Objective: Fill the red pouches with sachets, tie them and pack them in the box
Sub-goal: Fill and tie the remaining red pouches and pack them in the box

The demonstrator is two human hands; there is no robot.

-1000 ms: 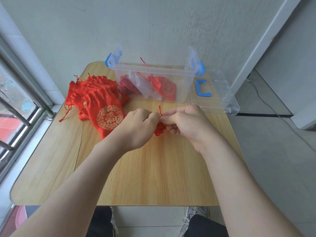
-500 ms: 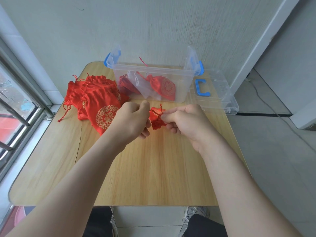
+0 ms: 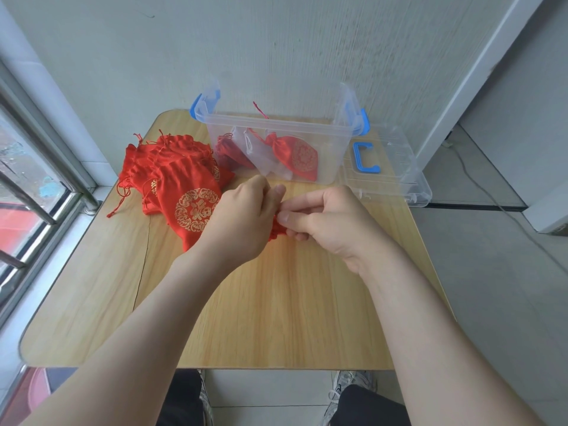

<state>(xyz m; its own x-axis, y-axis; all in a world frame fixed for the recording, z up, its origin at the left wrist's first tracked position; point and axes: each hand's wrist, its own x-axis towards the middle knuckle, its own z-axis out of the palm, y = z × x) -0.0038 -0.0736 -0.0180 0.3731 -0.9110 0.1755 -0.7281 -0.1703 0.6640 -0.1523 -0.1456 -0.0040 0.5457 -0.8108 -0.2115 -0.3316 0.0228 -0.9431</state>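
My left hand (image 3: 242, 219) and my right hand (image 3: 329, 222) meet over the middle of the wooden table (image 3: 276, 318), both pinching a small red pouch (image 3: 276, 230) that is mostly hidden between the fingers. A pile of flat red pouches with gold emblems (image 3: 175, 176) lies to the left of my hands. Behind them stands a clear plastic box with blue latches (image 3: 332, 139). Inside it lie a tied red pouch (image 3: 295, 155), a second red pouch (image 3: 229, 149) and clear sachets (image 3: 255, 142).
The box's clear lid with a blue handle (image 3: 390, 167) lies at the table's back right corner, overhanging the edge. A wall is close behind the table, and a window with metal bars (image 3: 27, 186) runs along the left. My knees and shoes show below the front edge.
My hands have shifted slightly and closed in around the pouch. The cord ends that stuck up between them are now hidden by my fingers.
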